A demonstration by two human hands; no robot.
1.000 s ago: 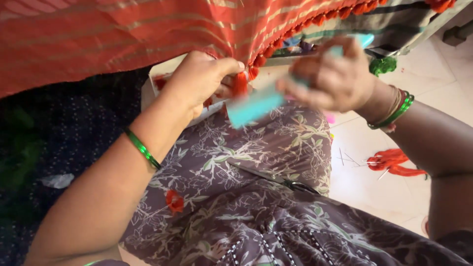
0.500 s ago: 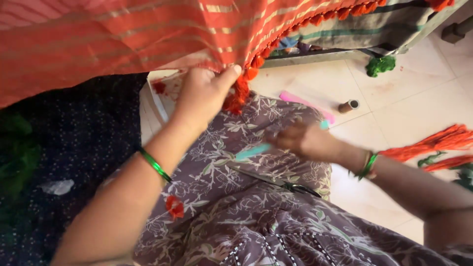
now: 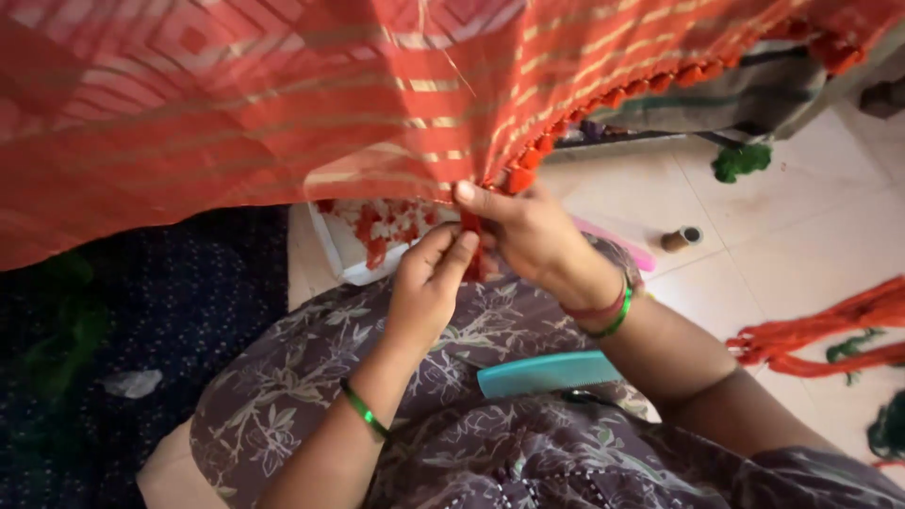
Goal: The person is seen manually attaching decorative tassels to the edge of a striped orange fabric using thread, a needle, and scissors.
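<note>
- Left hand [image 3: 426, 292] raised from the lap, fingers pinched shut on a red tassel [image 3: 471, 247] hanging from the hem of the orange-red striped cloth [image 3: 236, 113].
- Right hand [image 3: 533, 236] just right of the tassel and touching it too, thumb pressed up against the cloth edge, fingers curled close round the same strand; exactly how much thread is caught inside, cannot tell.
- Both hands touching each other at the tassel, directly under the cloth's fringe.
- Row of small red pom-pom tassels [image 3: 603, 102] along the cloth edge, running up and to the right from the held tassel.
- Green bangle [image 3: 363, 412] on the left wrist, below the tassel; green and red bangles [image 3: 608, 316] on the right wrist, lower right of it.
- Teal comb [image 3: 547, 373] lying flat on the floral purple dress [image 3: 283, 396], below the tassel and apart from both hands.
- White tray [image 3: 341, 266] with red thread scraps, just left of the tassel, partly under the cloth.
- Pink stick-like thing [image 3: 627, 250] on the pale tiled floor [image 3: 754, 245], right of the tassel, half hidden by the right hand.
- Small brown thread spool [image 3: 681, 238] farther right of the tassel, on the floor.
- Bundle of orange-red threads [image 3: 830, 330] well to the right of the tassel; green tuft [image 3: 740, 160] up and to the right.
- Dark dotted fabric [image 3: 189, 302] left of the tassel, beneath the cloth.
</note>
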